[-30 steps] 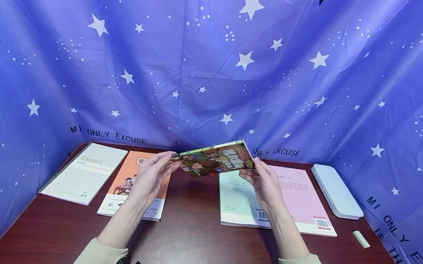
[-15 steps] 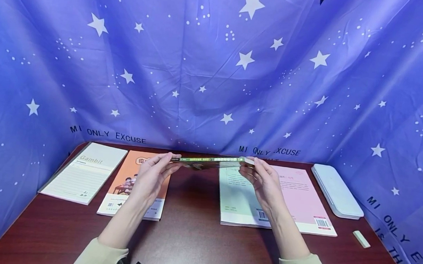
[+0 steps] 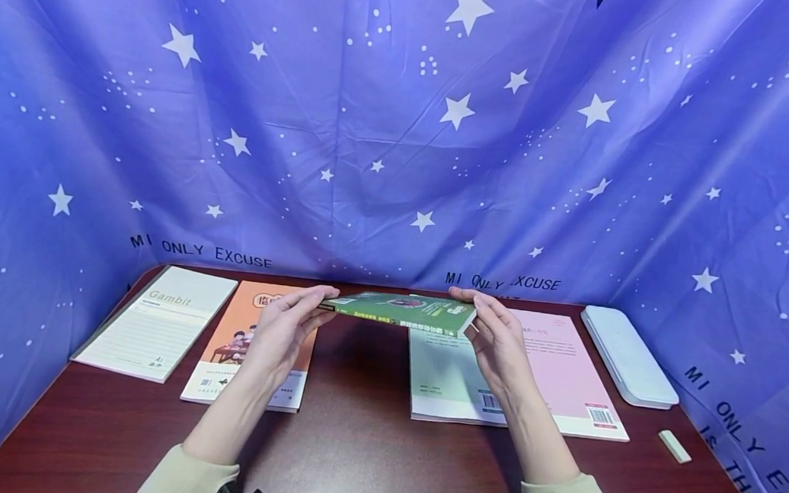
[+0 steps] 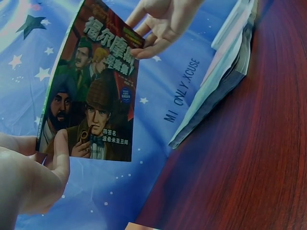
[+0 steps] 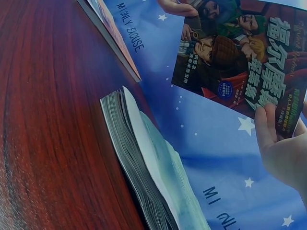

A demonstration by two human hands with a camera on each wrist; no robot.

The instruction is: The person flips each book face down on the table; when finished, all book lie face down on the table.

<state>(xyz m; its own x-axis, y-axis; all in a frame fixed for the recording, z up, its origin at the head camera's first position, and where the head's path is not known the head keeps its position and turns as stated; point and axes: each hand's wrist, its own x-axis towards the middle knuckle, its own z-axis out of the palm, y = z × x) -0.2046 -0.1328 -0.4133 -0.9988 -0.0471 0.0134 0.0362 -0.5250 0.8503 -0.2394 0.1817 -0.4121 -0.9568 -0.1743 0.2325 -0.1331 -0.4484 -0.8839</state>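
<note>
A thin paperback book [image 3: 397,309] is held up above the middle of the table, its green back cover and spine showing in the head view. My left hand [image 3: 287,327] pinches its left end, and my right hand [image 3: 498,338] grips the right end. The illustrated front cover [image 4: 91,96], with drawn figures and large Chinese characters, faces down toward the wrist cameras. In the right wrist view, the right fingers [image 5: 266,122] lie against that cover near its title.
On the left lie a Gambit notebook [image 3: 155,329] and an orange-covered book [image 3: 223,334]. A green-and-pink book [image 3: 565,365] lies on the right, beside a white case [image 3: 627,358] and a small eraser-like block [image 3: 674,446]. A starry blue curtain [image 3: 376,123] surrounds the dark red table [image 3: 352,457].
The book has turned between my hands: its front cover showed first, then mostly its spine, and now the green back cover. My right fingers have shifted on its end; both forearms stay put.
</note>
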